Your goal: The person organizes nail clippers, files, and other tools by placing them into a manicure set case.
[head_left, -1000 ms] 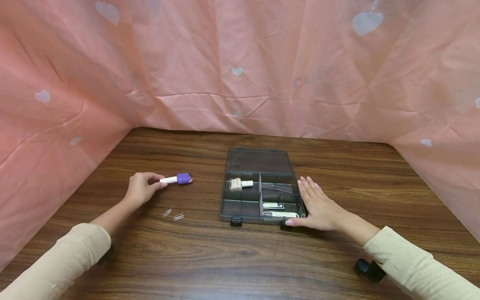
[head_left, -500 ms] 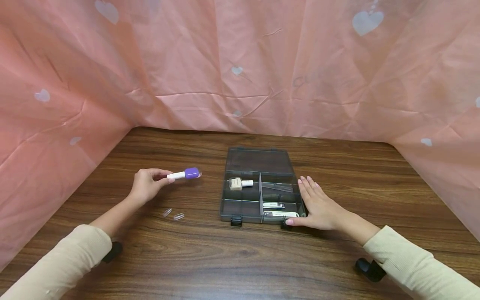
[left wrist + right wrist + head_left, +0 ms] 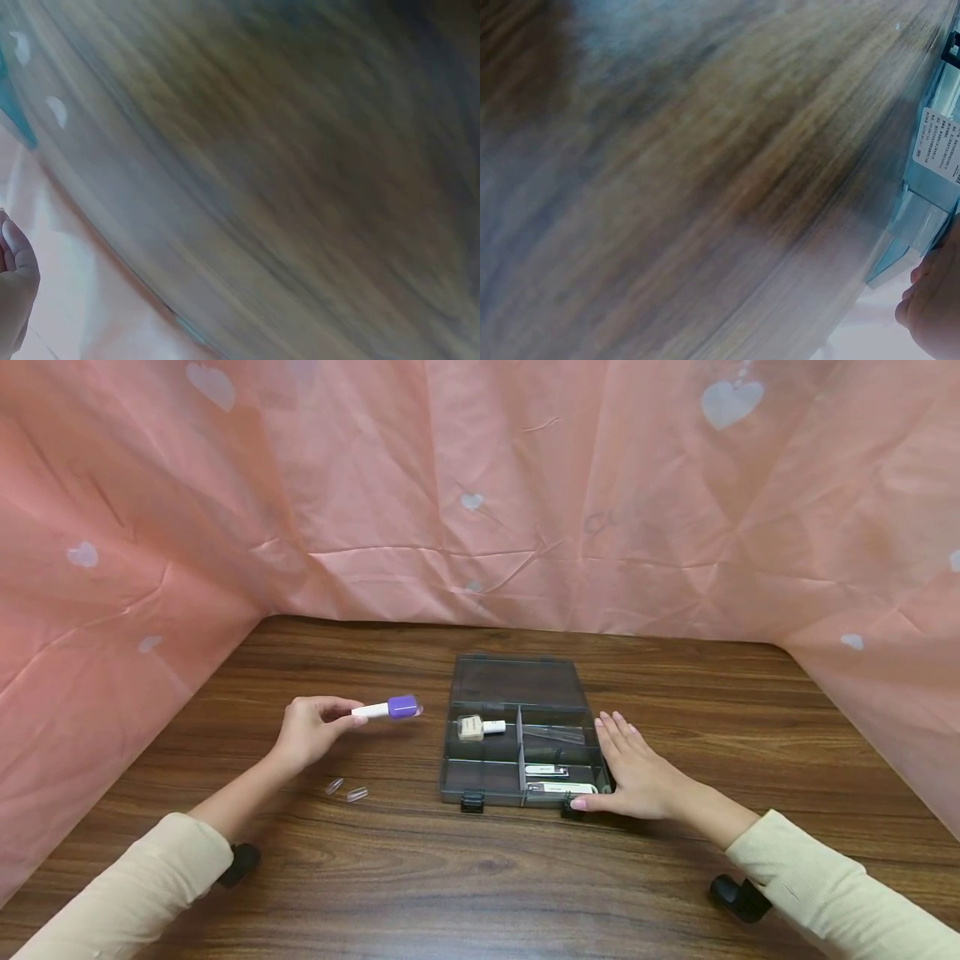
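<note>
In the head view my left hand (image 3: 315, 731) pinches the white cap of a purple nail polish bottle (image 3: 402, 707), held sideways above the table, left of a dark see-through divided box (image 3: 483, 774) with its lid laid back. My right hand (image 3: 641, 772) rests with straight fingers along the box's right side, thumb at its front latch. Inside the box, a cream nail polish bottle (image 3: 471, 727) lies in the back left compartment. Clear thin strips (image 3: 553, 735) fill the back right one. Two nail clippers (image 3: 561, 788) lie at front right.
Two clear false nail tips (image 3: 357, 794) lie on the wooden table (image 3: 420, 885), left of the box. A pink curtain (image 3: 525, 527) with pale hearts surrounds the table's back and sides. A black device (image 3: 740, 898) sits under the right sleeve, another (image 3: 240, 864) by the left.
My left hand has lifted the purple nail polish bottle off the table and carried it to the right, closer to the box. The right hand has stayed in place.
</note>
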A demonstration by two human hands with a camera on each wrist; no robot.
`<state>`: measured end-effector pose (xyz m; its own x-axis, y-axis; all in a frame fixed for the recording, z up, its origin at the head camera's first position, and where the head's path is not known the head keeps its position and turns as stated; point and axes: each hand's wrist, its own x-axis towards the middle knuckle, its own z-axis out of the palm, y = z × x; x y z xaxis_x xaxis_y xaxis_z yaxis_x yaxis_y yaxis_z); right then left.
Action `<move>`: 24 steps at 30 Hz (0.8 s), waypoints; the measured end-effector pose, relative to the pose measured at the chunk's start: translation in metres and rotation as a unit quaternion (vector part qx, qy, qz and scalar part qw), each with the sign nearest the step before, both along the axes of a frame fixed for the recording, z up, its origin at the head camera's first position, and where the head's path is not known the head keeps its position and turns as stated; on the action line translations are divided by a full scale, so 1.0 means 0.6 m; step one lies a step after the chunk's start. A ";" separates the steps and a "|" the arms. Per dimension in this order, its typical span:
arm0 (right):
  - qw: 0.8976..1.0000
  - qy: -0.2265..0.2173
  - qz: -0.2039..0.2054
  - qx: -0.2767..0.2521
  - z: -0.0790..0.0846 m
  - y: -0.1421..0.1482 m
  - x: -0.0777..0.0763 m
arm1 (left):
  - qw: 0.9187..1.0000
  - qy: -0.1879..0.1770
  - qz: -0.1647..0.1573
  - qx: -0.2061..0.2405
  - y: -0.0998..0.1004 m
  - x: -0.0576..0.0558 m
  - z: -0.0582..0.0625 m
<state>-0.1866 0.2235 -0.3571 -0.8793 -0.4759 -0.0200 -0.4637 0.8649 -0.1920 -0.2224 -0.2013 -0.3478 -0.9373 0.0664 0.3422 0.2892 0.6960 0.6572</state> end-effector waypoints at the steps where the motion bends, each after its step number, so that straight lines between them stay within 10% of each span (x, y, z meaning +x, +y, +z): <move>1: 1.000 -0.001 0.000 0.000 0.000 0.000 0.000 | 1.000 -0.002 -0.005 0.005 0.004 0.001 0.001; 24: 1.000 -0.003 -0.001 -0.002 0.000 0.000 0.000 | 0.995 0.000 -0.081 0.056 0.125 0.000 0.003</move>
<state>-0.1864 0.2235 -0.3573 -0.8806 -0.4733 -0.0233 -0.4599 0.8654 -0.1990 -0.2226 -0.1264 -0.3458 -0.9175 0.1782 0.3556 0.3915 0.5627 0.7281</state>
